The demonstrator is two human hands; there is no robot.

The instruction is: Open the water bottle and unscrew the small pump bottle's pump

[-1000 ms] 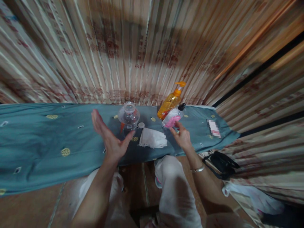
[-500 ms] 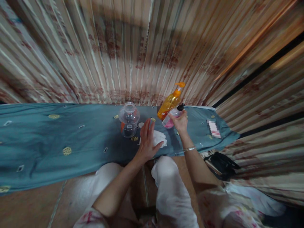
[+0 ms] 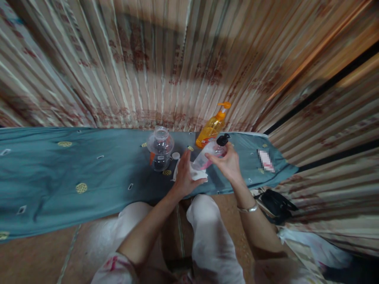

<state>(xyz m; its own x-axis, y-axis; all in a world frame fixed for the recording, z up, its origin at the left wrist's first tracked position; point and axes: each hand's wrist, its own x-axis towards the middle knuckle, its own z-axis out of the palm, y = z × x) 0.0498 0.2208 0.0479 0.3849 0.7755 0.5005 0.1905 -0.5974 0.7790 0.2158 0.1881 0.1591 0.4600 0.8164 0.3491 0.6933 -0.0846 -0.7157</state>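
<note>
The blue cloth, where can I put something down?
Widest bare stretch: the blue cloth left of the clear container. A smaller patch lies between the right hand and blurred item. The middle's crowded: left hand, white cloth, pink bottle, yellow pump bottle.

Patterned curtains (image 3: 160,67) hang beyond the far edge of a cloth-covered table (image 3: 111,169), tiled floor (image 3: 38,260) below its near edge, in what appears a home.
</note>
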